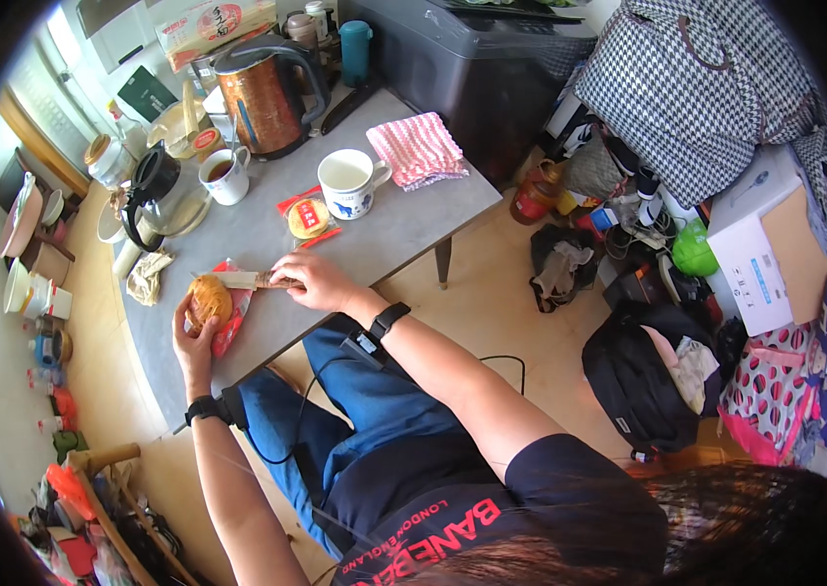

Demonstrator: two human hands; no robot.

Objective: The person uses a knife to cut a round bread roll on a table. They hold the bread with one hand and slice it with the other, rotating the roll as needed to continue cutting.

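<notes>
My left hand (196,333) grips a round golden-brown bun or pastry (210,302) near the grey table's (413,220) front edge. In my right hand (317,280) is the handle of a knife (238,280), its blade lying against the top of the pastry; how deep it sits cannot be seen. Beneath them is a red and clear plastic wrapper (227,333). Farther back, a round wrapped pastry (308,218) with a red label lies beside a white mug (347,183) with a blue figure. A second mug (225,176) holds dark liquid and a spoon.
Behind the mugs stand a copper-coloured electric kettle (260,102) and a glass coffee pot (172,198). A pink striped cloth (417,150) lies at the right, a crumpled pale cloth (148,277) at the left. A sheathed or black knife-like object (350,106) rests near the back. Bags and boxes crowd the floor at right.
</notes>
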